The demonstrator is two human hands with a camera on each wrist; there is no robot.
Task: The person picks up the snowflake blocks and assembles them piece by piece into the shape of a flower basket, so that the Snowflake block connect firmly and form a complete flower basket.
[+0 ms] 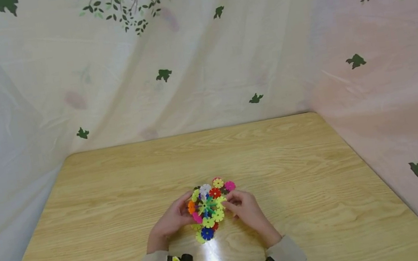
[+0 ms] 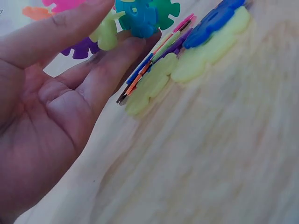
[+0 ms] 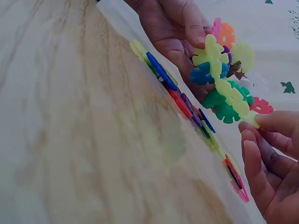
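A cluster of joined flower-shaped plastic discs (image 1: 206,207), in yellow, green, blue, orange, pink and other colours, is held above the table between both hands. The left hand (image 1: 171,218) grips its left side, thumb on one face and fingers behind, as the left wrist view shows. From the right, the right hand (image 1: 247,210) pinches the edge of a yellow flower disc (image 3: 233,98) between thumb and index finger. That disc touches the cluster next to green discs (image 3: 224,112); whether it is fully slotted in cannot be told.
Below the cluster, several more flower discs lie flat and overlapping on the wooden table (image 1: 301,170), among them a blue disc (image 3: 161,71) and a yellow disc (image 2: 208,58). A pale curtain (image 1: 197,59) printed with leaves surrounds the table's back and sides.
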